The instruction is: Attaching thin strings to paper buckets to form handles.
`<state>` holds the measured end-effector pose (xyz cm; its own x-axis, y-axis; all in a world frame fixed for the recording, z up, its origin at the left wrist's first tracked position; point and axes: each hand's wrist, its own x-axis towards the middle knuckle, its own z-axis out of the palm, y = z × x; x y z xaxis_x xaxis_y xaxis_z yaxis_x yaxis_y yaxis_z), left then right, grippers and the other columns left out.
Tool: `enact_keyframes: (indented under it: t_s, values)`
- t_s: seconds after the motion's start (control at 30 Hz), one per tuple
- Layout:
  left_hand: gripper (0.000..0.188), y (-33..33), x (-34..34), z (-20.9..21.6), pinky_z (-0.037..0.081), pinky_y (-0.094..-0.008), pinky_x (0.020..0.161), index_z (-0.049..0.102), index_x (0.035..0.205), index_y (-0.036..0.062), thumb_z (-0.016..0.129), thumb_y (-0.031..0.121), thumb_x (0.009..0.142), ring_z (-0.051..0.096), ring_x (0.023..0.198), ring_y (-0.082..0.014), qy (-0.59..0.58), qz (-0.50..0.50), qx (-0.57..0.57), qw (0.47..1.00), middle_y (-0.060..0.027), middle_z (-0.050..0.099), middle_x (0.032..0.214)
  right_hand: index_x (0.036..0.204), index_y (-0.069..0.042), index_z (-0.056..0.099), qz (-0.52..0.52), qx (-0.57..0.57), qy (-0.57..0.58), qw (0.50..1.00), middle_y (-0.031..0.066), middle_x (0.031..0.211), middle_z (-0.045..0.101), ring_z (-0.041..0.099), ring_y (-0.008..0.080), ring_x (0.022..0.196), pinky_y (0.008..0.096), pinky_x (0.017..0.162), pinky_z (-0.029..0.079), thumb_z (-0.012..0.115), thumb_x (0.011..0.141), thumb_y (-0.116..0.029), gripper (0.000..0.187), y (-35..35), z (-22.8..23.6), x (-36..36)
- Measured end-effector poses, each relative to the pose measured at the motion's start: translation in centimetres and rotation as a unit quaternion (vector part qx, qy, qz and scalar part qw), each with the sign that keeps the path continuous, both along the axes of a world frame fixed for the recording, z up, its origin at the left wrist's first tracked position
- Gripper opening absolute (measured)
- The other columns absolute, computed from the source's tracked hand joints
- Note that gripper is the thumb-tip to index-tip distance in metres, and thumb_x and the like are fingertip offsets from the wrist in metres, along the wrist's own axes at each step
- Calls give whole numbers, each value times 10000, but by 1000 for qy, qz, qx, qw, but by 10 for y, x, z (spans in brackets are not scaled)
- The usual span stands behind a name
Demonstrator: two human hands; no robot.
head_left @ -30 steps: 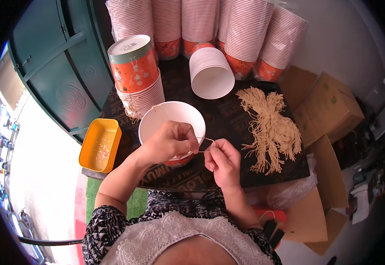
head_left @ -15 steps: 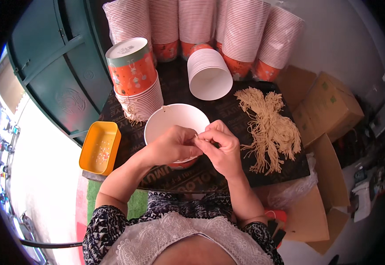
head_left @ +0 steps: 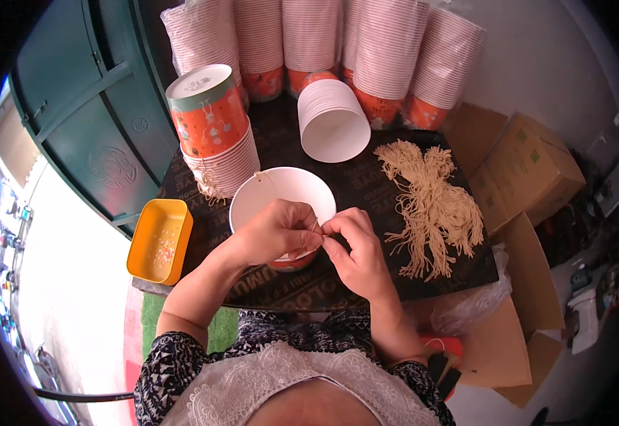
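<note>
A white-lined paper bucket with an orange outside stands upright at the table's near edge. From a hole at its far-left rim, a thin beige cord runs across the mouth toward my fingers. Above the near-right rim, my left hand is closed, thumb and fingers pinching the cord. My right hand meets it there, its thumb and forefinger also pinched on the cord's end. The fingers hide the exact grip and part of the rim. To the right lies a loose bundle of beige cords.
At the left corner sits a yellow tray holding small pale bits. Upside-down nested buckets with cords stand behind it. A nested stack of buckets lies on its side. Bagged bucket stacks line the back; cardboard boxes are at right.
My right hand has shifted slightly down and right, its fingers more extended. The cord now shows stretched across the bucket's mouth. My left hand stays nearly in place.
</note>
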<state>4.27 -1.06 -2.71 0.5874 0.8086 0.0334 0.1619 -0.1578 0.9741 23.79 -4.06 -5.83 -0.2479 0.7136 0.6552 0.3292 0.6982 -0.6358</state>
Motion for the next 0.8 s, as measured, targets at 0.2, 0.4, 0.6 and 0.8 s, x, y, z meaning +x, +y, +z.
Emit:
enact_keyframes:
  t_s: [0.2,0.4,0.6,0.8]
  values:
    - [94,-2,3,0,456,-242,516,594,819,-39,668,5,857,580,575,-108,-45,10,-15,999,-73,634,705,872,-5,534,-30,21,26,999,114,892,547,520,284,834,356,749,432,608,830,45,98,-1,-9,-4]
    - [68,1,4,3,475,-255,547,576,824,-47,643,-49,820,597,586,-136,-56,22,-60,996,-100,641,731,901,-21,517,-37,56,29,997,117,910,524,513,303,845,386,728,433,590,845,45,113,-7,-13,-9]
    - [92,6,0,-6,467,-240,605,592,818,-11,674,-38,789,592,682,-107,-27,18,-19,999,-56,633,740,879,-26,539,-22,92,4,996,113,896,534,511,297,840,379,738,432,606,832,39,104,-7,-10,-11]
    - [92,3,0,-7,468,-272,615,602,828,16,693,15,812,576,688,-113,5,35,80,996,-45,641,763,943,-58,611,-78,106,-46,990,43,1091,606,500,285,1049,427,904,343,630,842,-24,108,7,-12,-5]
